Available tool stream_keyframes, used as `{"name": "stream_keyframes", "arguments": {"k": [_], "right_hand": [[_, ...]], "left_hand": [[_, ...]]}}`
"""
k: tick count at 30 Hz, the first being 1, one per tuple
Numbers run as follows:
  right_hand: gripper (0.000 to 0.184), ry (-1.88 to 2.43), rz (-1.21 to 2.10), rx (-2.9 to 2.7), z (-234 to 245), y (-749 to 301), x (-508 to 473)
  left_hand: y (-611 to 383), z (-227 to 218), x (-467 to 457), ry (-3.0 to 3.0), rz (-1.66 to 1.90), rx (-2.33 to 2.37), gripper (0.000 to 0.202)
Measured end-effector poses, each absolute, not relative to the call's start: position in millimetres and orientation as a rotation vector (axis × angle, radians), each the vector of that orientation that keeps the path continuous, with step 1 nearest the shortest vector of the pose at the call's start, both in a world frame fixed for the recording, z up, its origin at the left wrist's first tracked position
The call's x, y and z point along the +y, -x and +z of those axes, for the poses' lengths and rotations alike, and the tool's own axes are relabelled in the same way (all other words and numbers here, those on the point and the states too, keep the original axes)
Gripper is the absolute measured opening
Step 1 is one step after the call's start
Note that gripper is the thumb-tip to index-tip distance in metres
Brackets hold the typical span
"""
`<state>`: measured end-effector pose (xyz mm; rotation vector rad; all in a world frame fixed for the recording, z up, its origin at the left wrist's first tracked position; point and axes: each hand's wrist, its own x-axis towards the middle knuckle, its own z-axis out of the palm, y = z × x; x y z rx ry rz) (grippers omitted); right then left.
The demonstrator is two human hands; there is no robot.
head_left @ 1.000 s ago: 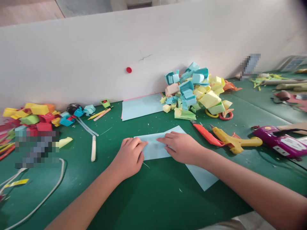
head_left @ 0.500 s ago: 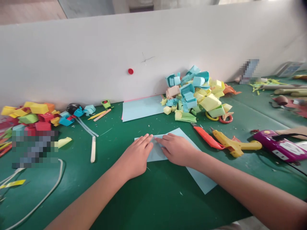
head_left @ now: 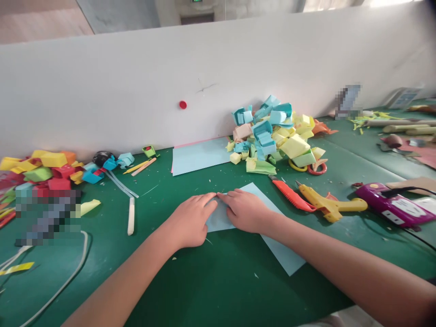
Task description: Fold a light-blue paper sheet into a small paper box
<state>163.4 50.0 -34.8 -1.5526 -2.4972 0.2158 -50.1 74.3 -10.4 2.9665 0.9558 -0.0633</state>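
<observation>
A light blue sheet of paper (head_left: 284, 254) lies on the green table (head_left: 221, 281), its left part folded over. My left hand (head_left: 189, 220) rests flat on the fold's left end, fingers stretched out together. My right hand (head_left: 245, 210) presses flat on the paper beside it, fingertips almost touching the left hand's. Neither hand lifts anything.
A second blue sheet (head_left: 199, 155) lies by the white partition (head_left: 136, 91). A heap of folded blue and yellow paper shapes (head_left: 277, 136) sits behind. An orange cutter (head_left: 291, 196), a yellow glue gun (head_left: 329, 204) and a purple device (head_left: 395, 205) lie to the right. More coloured shapes (head_left: 44, 168) are at left.
Both hands slid together along the fold; the left hand moved right over the paper's left end and its fingers flattened. The camera view shifted slightly.
</observation>
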Motion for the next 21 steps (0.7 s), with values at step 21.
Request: {"name": "stream_keyframes", "arguments": {"k": [21], "right_hand": [[0.039, 2.161, 0.221, -2.168, -8.6, -207.5, 47.8]], "left_hand": [[100.0, -5.1, 89.1, -2.753, -0.118, 1.13, 0.036]]}}
